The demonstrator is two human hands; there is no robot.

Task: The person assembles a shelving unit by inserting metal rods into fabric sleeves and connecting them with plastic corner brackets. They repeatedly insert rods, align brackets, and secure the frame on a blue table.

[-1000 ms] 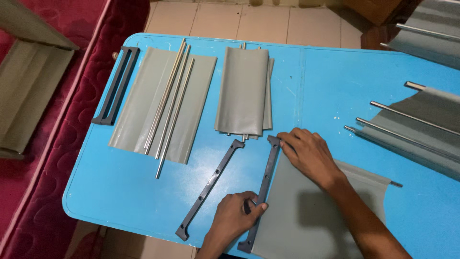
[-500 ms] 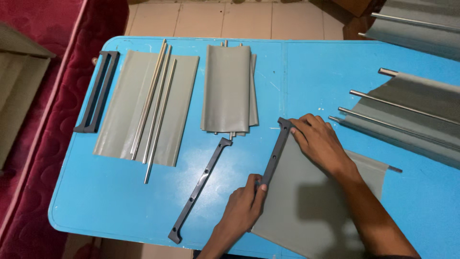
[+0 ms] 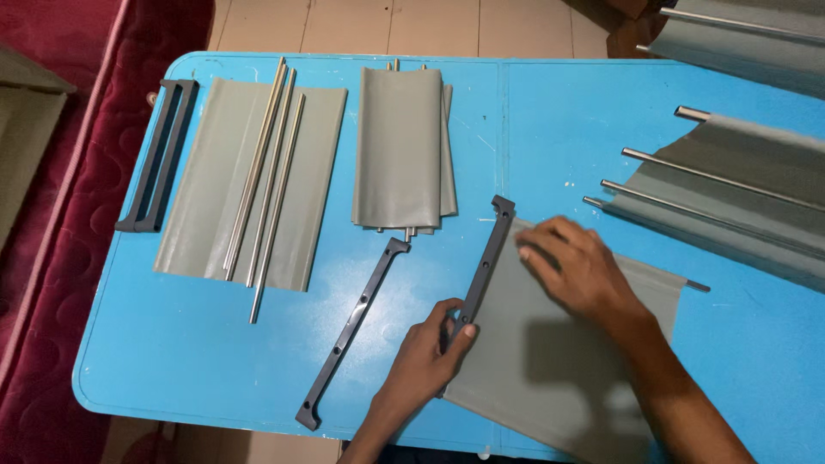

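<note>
- Brackets, dark grey: a pair (image 3: 157, 155) stacked at far-left table (image 3: 172, 361) edge, one loose (image 3: 352, 331) mid-table, one (image 3: 483, 266) in hand = 4 total.
- Loose rods (image 3: 266, 180) on left sheet (image 3: 215, 189): 4 counted; folded sheet bundle (image 3: 402, 146) beside them untouched.
- L hand (image 3: 425, 361) pinched shut on held bracket's lower end, set along edge of front grey sheet (image 3: 559, 361).
- R hand (image 3: 580, 271) lay flat, fingers spread, pressing that sheet; looked partway fitted, more pieces left.
</note>
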